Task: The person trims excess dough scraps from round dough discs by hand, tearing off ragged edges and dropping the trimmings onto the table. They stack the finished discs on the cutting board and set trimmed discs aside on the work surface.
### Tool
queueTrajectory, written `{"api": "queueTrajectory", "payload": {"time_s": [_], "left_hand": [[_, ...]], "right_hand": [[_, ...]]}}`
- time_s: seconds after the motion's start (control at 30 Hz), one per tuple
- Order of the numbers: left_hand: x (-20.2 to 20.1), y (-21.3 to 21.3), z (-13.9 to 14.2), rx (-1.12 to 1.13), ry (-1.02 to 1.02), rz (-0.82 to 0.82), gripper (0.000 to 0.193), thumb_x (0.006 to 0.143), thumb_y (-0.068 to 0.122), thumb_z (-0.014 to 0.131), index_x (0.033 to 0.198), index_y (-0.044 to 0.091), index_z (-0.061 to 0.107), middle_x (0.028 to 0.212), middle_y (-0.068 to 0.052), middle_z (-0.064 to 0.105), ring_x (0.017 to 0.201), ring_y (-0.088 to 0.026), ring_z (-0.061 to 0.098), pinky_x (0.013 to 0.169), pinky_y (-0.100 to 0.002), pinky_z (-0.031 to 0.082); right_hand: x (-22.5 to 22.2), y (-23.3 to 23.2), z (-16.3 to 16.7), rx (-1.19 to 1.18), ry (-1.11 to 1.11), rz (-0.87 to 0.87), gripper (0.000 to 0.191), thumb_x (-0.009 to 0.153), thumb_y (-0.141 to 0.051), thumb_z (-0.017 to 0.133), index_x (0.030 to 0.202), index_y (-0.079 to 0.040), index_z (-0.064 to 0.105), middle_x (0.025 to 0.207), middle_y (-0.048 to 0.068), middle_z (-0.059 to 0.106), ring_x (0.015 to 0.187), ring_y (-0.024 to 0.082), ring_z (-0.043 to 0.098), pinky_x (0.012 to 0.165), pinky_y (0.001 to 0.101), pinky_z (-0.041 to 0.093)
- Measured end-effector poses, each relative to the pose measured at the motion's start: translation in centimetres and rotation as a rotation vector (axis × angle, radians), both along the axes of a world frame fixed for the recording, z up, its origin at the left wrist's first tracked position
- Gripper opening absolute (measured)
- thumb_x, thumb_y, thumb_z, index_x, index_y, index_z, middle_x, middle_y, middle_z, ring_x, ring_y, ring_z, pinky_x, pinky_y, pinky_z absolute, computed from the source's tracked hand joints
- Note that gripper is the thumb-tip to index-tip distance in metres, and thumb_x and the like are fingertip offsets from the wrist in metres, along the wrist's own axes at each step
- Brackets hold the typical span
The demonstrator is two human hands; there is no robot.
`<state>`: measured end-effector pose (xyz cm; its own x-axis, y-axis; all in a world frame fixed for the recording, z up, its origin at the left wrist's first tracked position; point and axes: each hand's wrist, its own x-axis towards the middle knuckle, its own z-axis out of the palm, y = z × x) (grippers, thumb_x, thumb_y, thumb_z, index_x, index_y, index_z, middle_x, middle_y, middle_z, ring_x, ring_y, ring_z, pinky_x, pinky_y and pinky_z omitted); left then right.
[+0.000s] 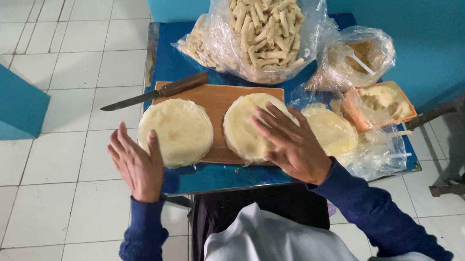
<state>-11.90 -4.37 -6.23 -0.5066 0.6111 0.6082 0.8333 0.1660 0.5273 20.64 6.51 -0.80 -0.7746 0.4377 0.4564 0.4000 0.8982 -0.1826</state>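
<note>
Fingers (271, 121) flat on wrapper stack (247, 127)

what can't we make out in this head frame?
- Right wrapper stack: near half hidden under the right hand.
- Third stack: blurred by its plastic bag.
- Orange tub contents: unclear through plastic.
- Left hand: at the left stack edge; contact uncertain.
- Knife edge: too small.

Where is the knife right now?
In the head view, the knife lies at the far left of the blue table, blade overhanging the edge, along the wooden board beyond the left wrapper stack.
</note>
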Motion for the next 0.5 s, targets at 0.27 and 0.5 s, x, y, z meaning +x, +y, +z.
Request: {"api": "queueTrajectory", "payload": {"time_s": [0.27, 0.5], "left_hand": [[-1.5, 1.1, -1.0, -0.145, -0.088, 0.057, 0.043, 0.088, 0.031, 0.079, 0.113, 0.001, 0.061, 0.115, -0.019, 0.059, 0.108, -0.041, 0.051, 0.094, -0.049, 0.042], [-1.3, 1.6, -0.5, -0.034, -0.450, -0.179, 0.038, 0.097, 0.012, 0.069, 0.122, 0.000, 0.043, 0.112, -0.021, 0.057, 0.102, -0.036, 0.058, 0.092, -0.046, 0.048]], "right_hand": [[-3.6, 1.3, 0.1, 0.112, -0.171, -0.029, 0.069, 0.096, -0.056, 0.054, 0.152, -0.016, 0.046, 0.159, 0.016, 0.038, 0.145, 0.040, 0.036, 0.112, 0.0624, 0.028], [-7.1, 0.1, 0.2, -0.245, 0.195, 0.064, 0.047, 0.098, -0.006, 0.066, 0.144, -0.008, 0.059, 0.139, 0.009, 0.062, 0.127, 0.029, 0.062, 0.106, 0.0386, 0.052]]}}
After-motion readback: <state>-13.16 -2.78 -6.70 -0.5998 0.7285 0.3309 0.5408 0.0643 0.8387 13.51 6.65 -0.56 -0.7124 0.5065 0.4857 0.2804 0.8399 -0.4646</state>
